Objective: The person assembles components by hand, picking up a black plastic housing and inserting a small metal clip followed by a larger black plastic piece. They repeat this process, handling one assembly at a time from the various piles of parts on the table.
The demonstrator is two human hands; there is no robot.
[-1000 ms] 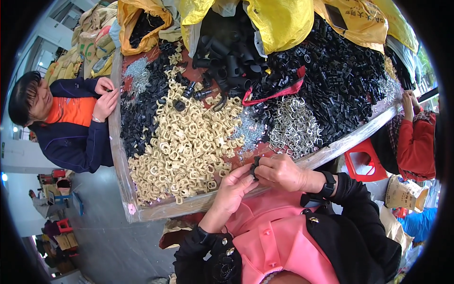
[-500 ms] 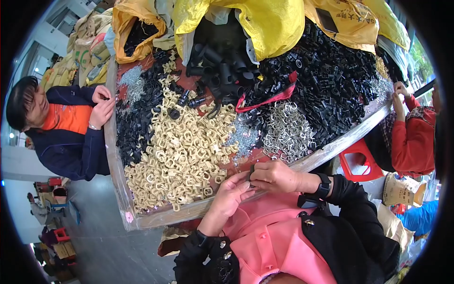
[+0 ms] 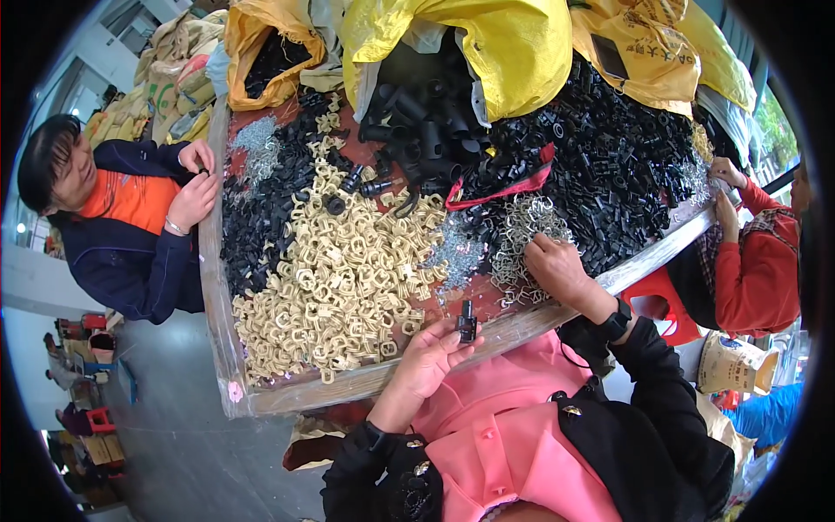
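Observation:
Between the thumb and fingers of my left hand is a small black plastic fitting, held upright over the table's near edge. My right hand reaches into the heap of bent silver metal clips. Its fingers are pinched together at the heap, and what lies between the tips is hidden. To the left of the clips lies a small pile of tiny silvery pieces. Further left spreads a large heap of cream-coloured rings.
Black plastic parts cover the table's far right. A red strap lies across them. Yellow sacks stand along the back. A wooden rim borders the table. Co-workers sit at left and right.
My right hand has left the black fitting and moved up and right to the metal clips. My left hand keeps the fitting, which now shows clearly. The view has shifted slightly.

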